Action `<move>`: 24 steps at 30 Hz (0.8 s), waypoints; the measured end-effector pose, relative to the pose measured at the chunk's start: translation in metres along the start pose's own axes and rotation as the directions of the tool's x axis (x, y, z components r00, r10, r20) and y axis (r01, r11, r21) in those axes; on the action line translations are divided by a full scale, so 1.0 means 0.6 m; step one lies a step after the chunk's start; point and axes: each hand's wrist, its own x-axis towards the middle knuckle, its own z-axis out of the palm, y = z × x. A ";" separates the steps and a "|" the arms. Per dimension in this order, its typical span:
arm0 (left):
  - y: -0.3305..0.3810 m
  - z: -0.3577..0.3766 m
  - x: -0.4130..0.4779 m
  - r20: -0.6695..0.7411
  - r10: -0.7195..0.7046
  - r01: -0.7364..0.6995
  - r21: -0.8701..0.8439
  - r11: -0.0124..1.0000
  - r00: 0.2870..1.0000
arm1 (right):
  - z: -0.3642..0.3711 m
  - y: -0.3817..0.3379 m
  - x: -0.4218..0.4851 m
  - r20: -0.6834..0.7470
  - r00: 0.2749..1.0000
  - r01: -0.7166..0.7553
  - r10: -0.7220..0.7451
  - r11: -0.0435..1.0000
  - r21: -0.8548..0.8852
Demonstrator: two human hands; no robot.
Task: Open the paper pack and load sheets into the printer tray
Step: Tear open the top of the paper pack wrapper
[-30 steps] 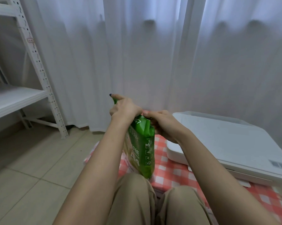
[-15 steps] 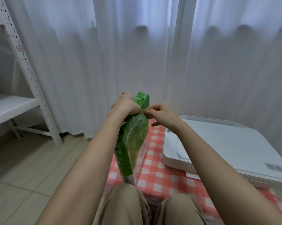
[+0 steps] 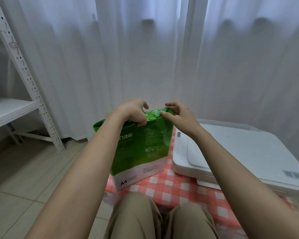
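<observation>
**Status.** The paper pack [image 3: 145, 144] stands upright on its short end on the checked cloth [image 3: 171, 185], close to the cloth's left edge and just beside the printer [image 3: 240, 149]. The wrapper looks sealed and no sheets show.

**Hands.** Your left hand [image 3: 129, 112] grasps the pack's top edge near the middle, fingers curled over the far side and thumb on the near face. Your right hand [image 3: 178, 114] pinches the crumpled end fold at the top right corner between thumb and fingertips.

**Risks (judgement only):**
1. Tipping. The pack is tall on a narrow base. A sharp pull from the right hand against a slack left grip could swing it toward your knees or off the cloth onto the tiled floor [image 3: 24, 169].
2. Bad tear. The pinch holds only a small bit of fold, so it may rip away a scrap and leave the seam shut. If the tear runs down the green face instead, loose sheets could slide out and fan.
3. Creased sheets. Squeezing the top edge hard while tugging may bend the upper corners, and bent sheets tend to misfeed.
4. Knocking the printer. Your right forearm passes over its near left corner, so a jerk when the fold gives could strike it.
5. Tray not ready. The printer's lid lies flat and no open tray shows, so you cannot yet tell where the sheets will go.
</observation>
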 end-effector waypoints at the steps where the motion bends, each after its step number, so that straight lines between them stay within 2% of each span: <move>1: 0.000 0.000 -0.002 0.013 0.014 -0.014 -0.006 1.000 1.000 | 0.001 0.002 -0.001 0.004 1.000 0.002 -0.002 1.000 0.013; 4: -0.005 0.004 -0.002 0.023 0.049 -0.049 -0.015 0.999 0.999 | 0.001 0.008 0.000 0.019 1.000 -0.016 0.015 0.998 0.063; 9: -0.012 0.034 0.001 -0.061 0.072 -0.067 0.078 0.995 0.996 | -0.008 0.016 -0.012 0.192 0.981 -0.072 0.034 0.979 0.191; 13: -0.013 0.034 -0.006 -0.117 0.149 -0.123 0.204 0.971 0.982 | 0.009 0.027 -0.021 0.062 0.996 -0.066 0.060 0.992 0.105; 15: -0.017 0.024 -0.009 -0.134 0.173 -0.137 0.245 0.960 0.976 | 0.015 0.026 -0.023 0.022 0.998 -0.063 0.061 0.989 0.136; 19: -0.034 0.006 -0.010 -0.100 0.149 -0.132 0.162 0.978 0.984 | 0.019 0.020 -0.022 0.073 0.997 -0.049 0.033 0.973 0.226; 24: -0.026 0.023 -0.003 -0.094 0.191 -0.170 0.200 0.965 0.977 | 0.011 0.033 -0.030 0.080 0.996 -0.060 0.044 0.976 0.212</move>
